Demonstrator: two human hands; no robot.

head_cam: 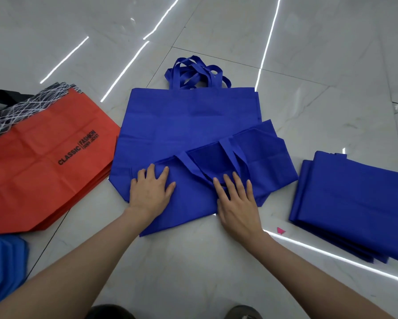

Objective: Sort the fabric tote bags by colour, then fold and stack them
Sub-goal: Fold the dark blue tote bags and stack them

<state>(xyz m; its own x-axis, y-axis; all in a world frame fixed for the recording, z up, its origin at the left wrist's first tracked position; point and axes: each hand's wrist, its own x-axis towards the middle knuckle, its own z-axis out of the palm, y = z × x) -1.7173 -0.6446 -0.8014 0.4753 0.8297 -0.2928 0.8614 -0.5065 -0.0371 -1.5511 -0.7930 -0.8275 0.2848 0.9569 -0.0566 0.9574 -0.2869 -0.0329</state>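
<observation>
On the grey marble floor (193,272) lies a pile of flat blue tote bags (188,116), handles pointing away from the person. To its left is a pile of red tote bags (43,171) with black print, and to its right a stack of folded blue bags (354,203). The top blue bag (193,210) is folded over on the near part of the flat pile. The left hand (150,189) and the right hand (237,201) are apart; both press flat on it with fingers spread, and the right fingertips touch its handle (230,153).
</observation>
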